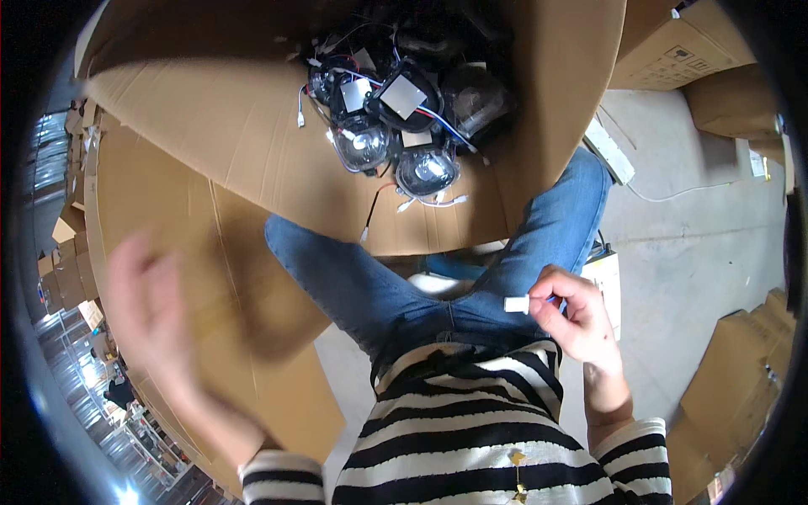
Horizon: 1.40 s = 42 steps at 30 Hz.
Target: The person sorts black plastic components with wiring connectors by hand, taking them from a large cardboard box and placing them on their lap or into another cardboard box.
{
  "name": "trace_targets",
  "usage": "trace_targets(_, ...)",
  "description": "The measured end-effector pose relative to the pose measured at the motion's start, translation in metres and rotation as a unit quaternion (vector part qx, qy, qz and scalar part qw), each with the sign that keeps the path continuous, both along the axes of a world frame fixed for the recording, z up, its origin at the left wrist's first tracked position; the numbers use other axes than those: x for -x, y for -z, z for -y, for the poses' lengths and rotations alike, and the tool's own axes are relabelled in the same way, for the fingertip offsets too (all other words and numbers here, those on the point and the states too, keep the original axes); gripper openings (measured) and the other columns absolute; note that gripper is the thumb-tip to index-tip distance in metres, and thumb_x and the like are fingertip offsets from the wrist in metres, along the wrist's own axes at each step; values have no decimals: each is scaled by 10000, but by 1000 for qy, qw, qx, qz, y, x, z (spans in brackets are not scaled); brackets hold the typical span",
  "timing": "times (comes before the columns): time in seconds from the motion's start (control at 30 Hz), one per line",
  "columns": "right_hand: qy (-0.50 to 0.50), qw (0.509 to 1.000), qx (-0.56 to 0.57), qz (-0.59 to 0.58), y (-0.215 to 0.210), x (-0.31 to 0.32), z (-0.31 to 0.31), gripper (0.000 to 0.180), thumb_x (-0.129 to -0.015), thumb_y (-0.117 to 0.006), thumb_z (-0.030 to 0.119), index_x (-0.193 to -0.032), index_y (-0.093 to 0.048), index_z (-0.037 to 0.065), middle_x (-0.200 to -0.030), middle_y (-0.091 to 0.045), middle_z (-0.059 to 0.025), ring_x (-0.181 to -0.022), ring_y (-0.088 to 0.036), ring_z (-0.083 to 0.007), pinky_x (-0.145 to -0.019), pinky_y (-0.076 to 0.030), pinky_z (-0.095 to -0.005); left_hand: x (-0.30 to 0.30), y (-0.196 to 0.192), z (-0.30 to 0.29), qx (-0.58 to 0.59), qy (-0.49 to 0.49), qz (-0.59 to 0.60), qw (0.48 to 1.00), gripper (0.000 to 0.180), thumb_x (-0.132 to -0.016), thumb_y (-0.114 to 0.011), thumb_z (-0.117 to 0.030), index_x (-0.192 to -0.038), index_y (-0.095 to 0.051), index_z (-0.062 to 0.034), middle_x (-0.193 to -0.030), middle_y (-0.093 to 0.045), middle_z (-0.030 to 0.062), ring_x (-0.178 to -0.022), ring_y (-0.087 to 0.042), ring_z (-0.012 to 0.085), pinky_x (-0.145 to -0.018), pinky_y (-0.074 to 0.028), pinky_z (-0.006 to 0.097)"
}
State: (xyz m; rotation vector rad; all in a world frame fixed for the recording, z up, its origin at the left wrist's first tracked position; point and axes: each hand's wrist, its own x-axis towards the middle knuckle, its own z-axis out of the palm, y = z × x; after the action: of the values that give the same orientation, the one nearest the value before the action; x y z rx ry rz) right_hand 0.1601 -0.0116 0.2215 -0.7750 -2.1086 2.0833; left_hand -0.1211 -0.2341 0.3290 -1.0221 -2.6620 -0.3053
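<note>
My right hand (pixel 572 316) is closed in a pinch in front of my right thigh. A small white block like a plug connector (pixel 516 304) sticks out of its fingertips, and a bit of blue shows between the fingers. Blurred by motion, my left hand (pixel 151 295) is raised over cardboard at the left, its fingers stretched out and nothing visible in them. Between my knees stands a large open cardboard box (pixel 454 231). Inside it lie several black lamp units with clear lenses (pixel 427 172), square pale pads (pixel 402 97) and loose wires ending in white connectors (pixel 301 119).
A big cardboard panel (pixel 160 202) spreads along my left side. Cartons (pixel 682 50) stand at the upper right, and more cardboard (pixel 732 370) lies at the lower right. A white bar-shaped object (pixel 609 151) with a cable rests on the grey floor (pixel 690 244).
</note>
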Motion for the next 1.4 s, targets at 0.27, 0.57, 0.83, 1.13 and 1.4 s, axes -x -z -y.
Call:
trace_targets(0.27, -2, 1000, 23, 2, 6, -1, -10, 37, -683, -554, 2, -718, -544, 7, -647, -514, -69, -581, -494, -171, -513, -367, -250, 25, 262, -214, 172, 334, 172, 911, 242, -714, -499, -58, -951, -543, -39, -996, -539, 120, -828, -559, 280, -708, -458, 336)
trace_targets(0.57, 9, 997, 70, 24, 25, 9, -15, 53, -696, -552, 5, -748, -556, 7, -669, -523, -68, -586, -510, -166, -518, -380, -239, 50, 279, -207, 338, 380, 83, 857, 94, -662, -540, -89, -730, -604, -84, -753, -566, 44, -820, -540, 222, -693, -428, 335)
trace_targets(0.83, -23, 998, 44, 32, 19, 21, -9, 47, -695, -567, 3, -739, -551, 11, -642, -503, -68, -536, -477, -158, -480, -357, -247, 19, 176, -103, -5, 257, 450, 855, 121, -790, -441, -57, -852, -536, -18, -792, -561, 70, -735, -525, 172, -655, -419, 272)
trace_targets(1.13, -82, 996, 25, 16, -3, 32, 15, 24, -700, -557, 16, -716, -542, 6, -637, -510, -86, -567, -505, -198, -501, -383, -278, -67, 138, -68, -107, 116, 696, 701, 253, -868, -334, -97, -1043, -476, 19, -771, -482, 46, -637, -429, 80, -600, -377, 209)
trace_targets(1.4, -77, 997, -13, 10, -11, 34, 25, 40, -696, -552, 11, -733, -540, -1, -648, -515, -68, -561, -490, -170, -496, -366, -251, -81, 140, -46, -144, 248, 692, 663, 124, -809, -447, -55, -761, -522, 32, -694, -511, 95, -633, -490, 158, -575, -381, 256)
